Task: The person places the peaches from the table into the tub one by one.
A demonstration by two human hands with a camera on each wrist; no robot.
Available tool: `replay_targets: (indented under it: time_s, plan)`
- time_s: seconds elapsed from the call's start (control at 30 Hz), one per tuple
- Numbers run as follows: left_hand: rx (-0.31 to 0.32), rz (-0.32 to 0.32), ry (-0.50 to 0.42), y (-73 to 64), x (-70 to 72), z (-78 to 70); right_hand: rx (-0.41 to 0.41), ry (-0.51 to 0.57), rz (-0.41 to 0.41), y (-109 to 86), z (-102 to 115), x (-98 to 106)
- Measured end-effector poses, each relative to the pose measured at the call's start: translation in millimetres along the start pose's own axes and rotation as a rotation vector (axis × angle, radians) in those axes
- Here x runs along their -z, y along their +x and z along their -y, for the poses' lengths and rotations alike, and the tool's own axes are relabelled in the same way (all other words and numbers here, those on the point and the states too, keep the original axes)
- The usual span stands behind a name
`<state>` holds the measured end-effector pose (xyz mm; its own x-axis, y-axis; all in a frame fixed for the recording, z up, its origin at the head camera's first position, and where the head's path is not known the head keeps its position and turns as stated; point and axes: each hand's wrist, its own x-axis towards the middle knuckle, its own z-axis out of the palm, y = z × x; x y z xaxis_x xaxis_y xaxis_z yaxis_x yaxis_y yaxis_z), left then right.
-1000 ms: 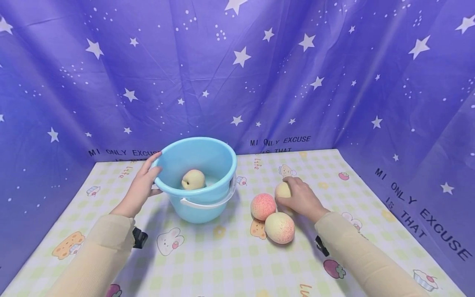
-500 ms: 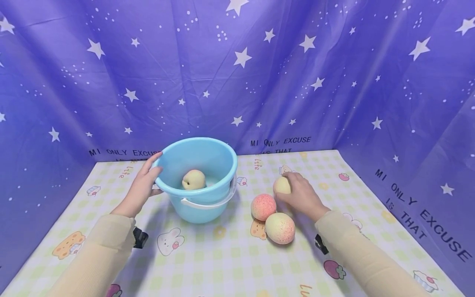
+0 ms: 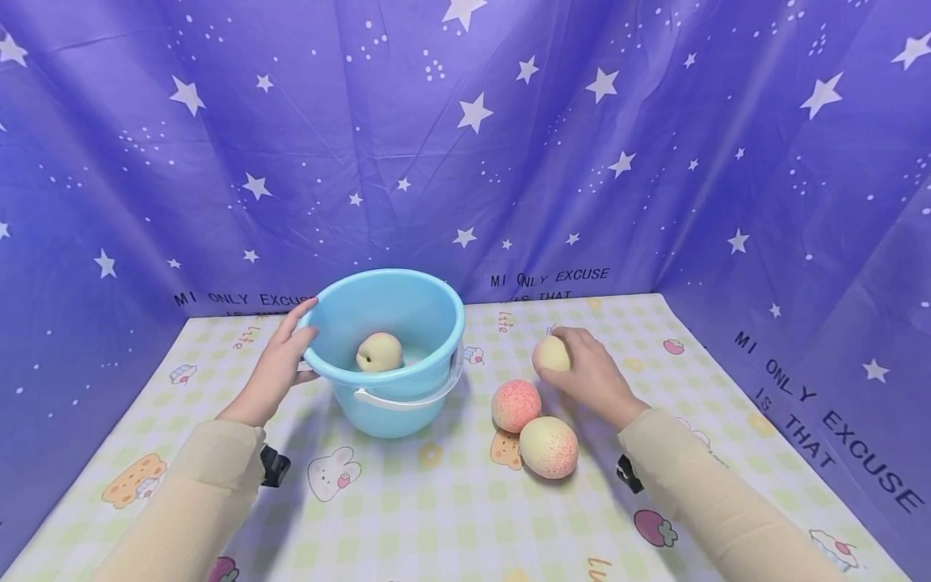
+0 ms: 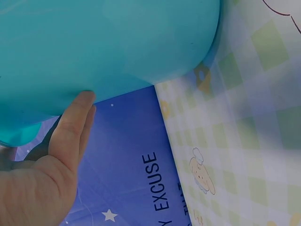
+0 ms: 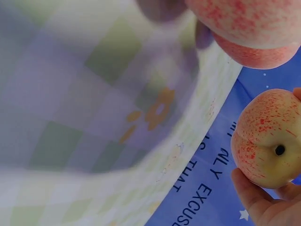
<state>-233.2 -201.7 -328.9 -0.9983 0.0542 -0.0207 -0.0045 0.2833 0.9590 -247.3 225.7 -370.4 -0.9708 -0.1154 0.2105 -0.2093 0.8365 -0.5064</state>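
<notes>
A light blue bucket [image 3: 396, 412] with a white handle stands on the left half of the table. One yellowish peach [image 3: 380, 352] lies inside it. My left hand [image 3: 272, 364] grips the bucket's left rim, and in the left wrist view its fingers [image 4: 70, 127] lie along the outer wall. On the right, my right hand [image 3: 592, 372] holds a pale peach [image 3: 550, 356] by its side; the right wrist view shows this peach [image 5: 268, 139] with red speckles and a dark hole. Just in front of that hand lie a pink peach [image 3: 516, 406] and a yellow-pink peach [image 3: 549, 447].
A checked cloth with cartoon prints covers the table [image 3: 407, 517]. Purple curtains [image 3: 465, 162] with white stars hang behind and at both sides. Dark wrist mounts [image 3: 274, 466] show at the sleeves.
My right hand has moved the pale peach a little away from me and up, apart from the pink and yellow-pink peaches. The left hand and the bucket have stayed in place.
</notes>
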Motion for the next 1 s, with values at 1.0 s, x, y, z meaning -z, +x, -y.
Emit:
replay_targets:
  time_s: [1.0]
  plan:
    - [-0.008,0.000,-0.002,-1.2,-0.3,-0.4,0.019,0.031,-0.024,-1.4,17,4]
